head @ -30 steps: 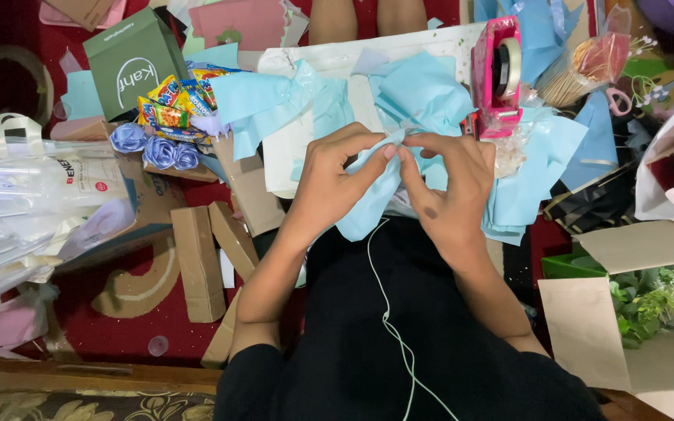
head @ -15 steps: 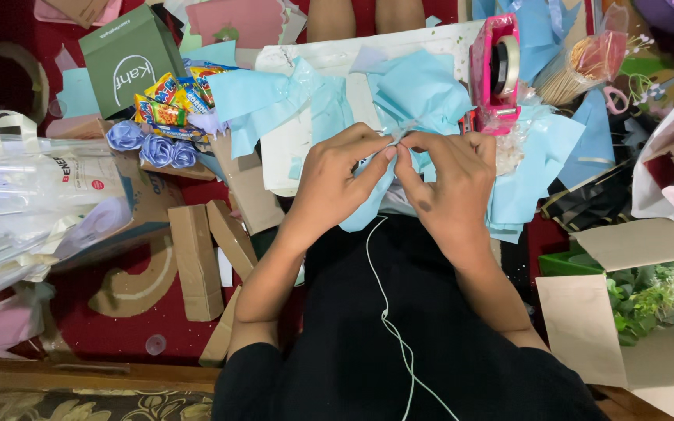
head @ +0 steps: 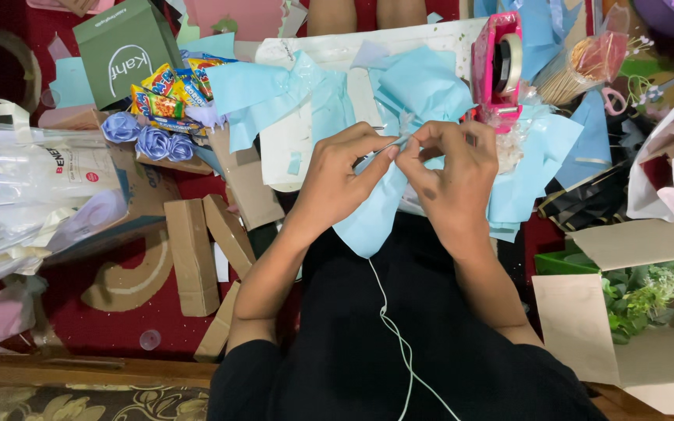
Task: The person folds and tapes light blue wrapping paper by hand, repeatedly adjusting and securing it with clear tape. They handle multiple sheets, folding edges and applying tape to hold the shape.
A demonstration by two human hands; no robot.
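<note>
The light blue paper point(head: 376, 218) sits in the middle of the scene, gathered at its top between your hands and hanging down toward your lap. Your left hand point(head: 345, 175) pinches the paper's upper edge between thumb and forefinger, and your right hand point(head: 450, 175) is closed on the same spot from the other side, fingertips almost touching the left's. A thin pale strip point(head: 380, 148), perhaps tape or a stick, runs between the two pinches; what it is cannot be told for sure.

To do this well, keep both pinches close together so the gather does not spring open, and keep the folds stacked evenly before you fix them. Hold the loose tail clear of the white earphone cord point(head: 391, 327) running down your black top.

The paper's long axis runs near to far, tilted slightly: its pinched end points far and a little right, its wide rounded end points near and left, resting against your lap.

Just beyond your hands lies more blue paper point(head: 423, 82) on a white board point(head: 313, 47). The pink tape dispenser point(head: 497, 70) stands just far-right of your right hand, within easy reach. Far left are blue fabric roses point(head: 150, 136), snack packets point(head: 165, 93) and a green box point(head: 122, 51); greenery point(head: 645, 296) lies near right in an open cardboard box point(head: 579, 320).
</note>
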